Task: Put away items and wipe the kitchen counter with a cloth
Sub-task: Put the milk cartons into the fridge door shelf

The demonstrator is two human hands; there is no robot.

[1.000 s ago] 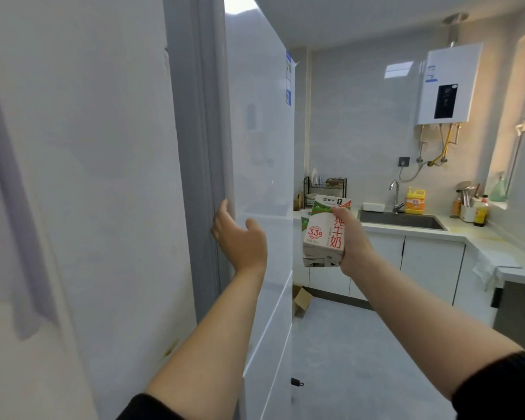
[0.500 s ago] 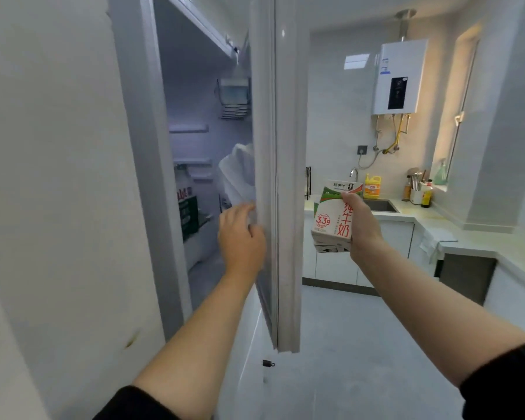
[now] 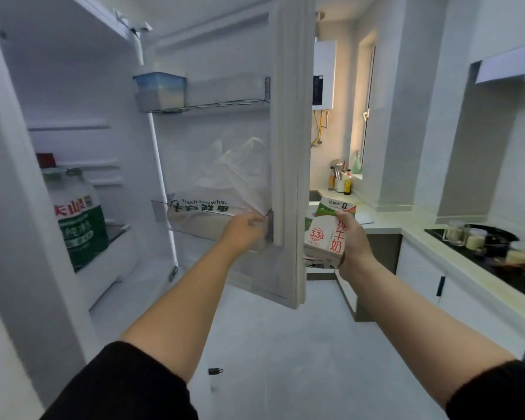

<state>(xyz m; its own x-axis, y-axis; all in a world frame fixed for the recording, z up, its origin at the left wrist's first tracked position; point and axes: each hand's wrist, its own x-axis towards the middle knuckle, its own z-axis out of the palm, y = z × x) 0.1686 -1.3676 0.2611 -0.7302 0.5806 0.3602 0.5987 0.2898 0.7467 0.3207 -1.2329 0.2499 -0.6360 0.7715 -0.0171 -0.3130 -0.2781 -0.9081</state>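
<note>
So the left hand [image 3: 244, 228] is on the open fridge door [image 3: 288, 140], fingers curled at the end of the lower door shelf [image 3: 194, 221]. The fingertips are blurry, so the exact grip is hard to read. The right hand [image 3: 353, 248] wraps the milk carton [image 3: 323, 234] from its right side, hiding that edge. The carton's in the air just right of the door's edge, upright, with its long axis near vertical, top leaning slightly right and print facing the camera.
</note>
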